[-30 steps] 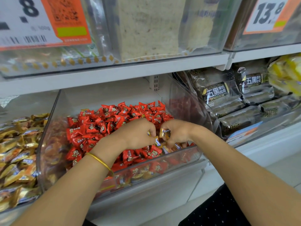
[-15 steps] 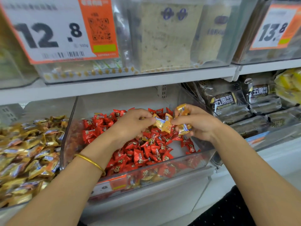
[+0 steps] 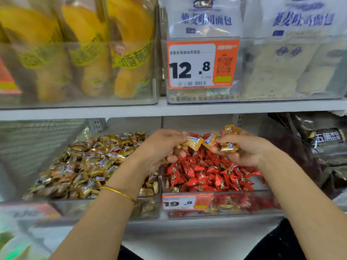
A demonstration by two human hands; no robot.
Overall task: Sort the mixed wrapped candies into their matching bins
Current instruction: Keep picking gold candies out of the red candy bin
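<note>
Two clear bins stand side by side on the lower shelf. The left bin [image 3: 105, 207] is full of gold wrapped candies [image 3: 88, 166]. In the right bin [image 3: 262, 201] lie red wrapped candies [image 3: 208, 173], with a few gold ones mixed in near the front. My left hand [image 3: 159, 147] hovers over the divide between the bins and pinches a gold candy [image 3: 193, 142]. Over the red bin, my right hand [image 3: 242, 149] grips several gold candies [image 3: 228, 146].
An upper shelf [image 3: 169, 108] hangs close above the bins, carrying clear boxes of banana-shaped snacks [image 3: 93, 53] and bagged bread [image 3: 281, 72] with a 12.8 price tag [image 3: 201, 62]. Dark packets [image 3: 326, 139] fill the space to the right. A 19.8 tag [image 3: 185, 202] is on the red bin's front.
Both hands rose out of the red bin holding gold candies and shifted left toward the gold bin. My view swung left and up, bringing the gold bin and upper shelf into sight.
</note>
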